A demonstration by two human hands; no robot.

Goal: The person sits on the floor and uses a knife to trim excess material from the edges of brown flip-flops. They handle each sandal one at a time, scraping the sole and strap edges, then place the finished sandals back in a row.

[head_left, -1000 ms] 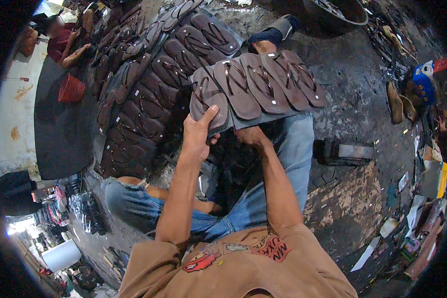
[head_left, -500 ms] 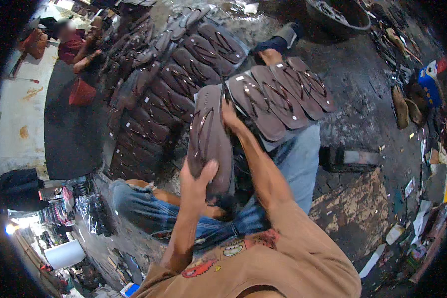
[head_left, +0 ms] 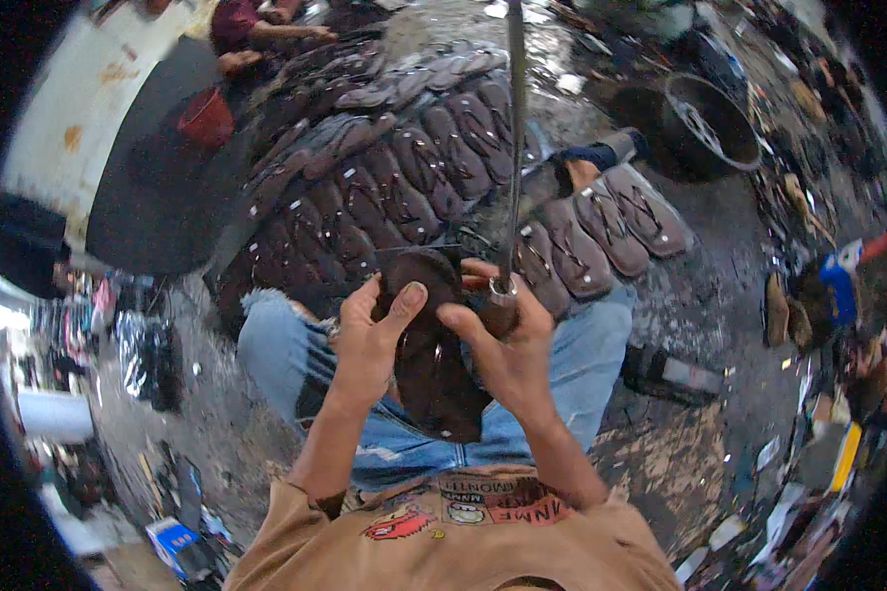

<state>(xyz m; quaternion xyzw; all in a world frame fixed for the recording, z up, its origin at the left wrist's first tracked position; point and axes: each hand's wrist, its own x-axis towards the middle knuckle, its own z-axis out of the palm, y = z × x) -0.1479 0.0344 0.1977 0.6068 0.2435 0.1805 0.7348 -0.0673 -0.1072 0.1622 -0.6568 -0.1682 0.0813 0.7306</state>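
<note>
Drawn nearer the lap than half a second earlier, one dark brown sandal (head_left: 439, 379) sat between the hands, and the right hand (head_left: 520, 345) had come back from its far end to its right side. Below lay the tan shirt (head_left: 463, 552) and the blue jeans (head_left: 586, 340). Left hand (head_left: 370, 340): fingers closed about the sandal's left edge, thumb pressed on its face. Right fingers were wrapped round the handle of a long-shafted tool (head_left: 515, 148), metal shaft pointing up, thumb tip at the sandal's edge. Whether the sandal showed sole or top was too dark to tell. Beyond the right knee lay a short row of brown sandals (head_left: 581, 261); ahead and leftward, a longer dark row (head_left: 404, 187). Farther off stood a black basin (head_left: 749, 160), a red basket (head_left: 205, 118) on a dark mat (head_left: 148, 197), and another person's maroon sleeve (head_left: 235, 22).
</note>
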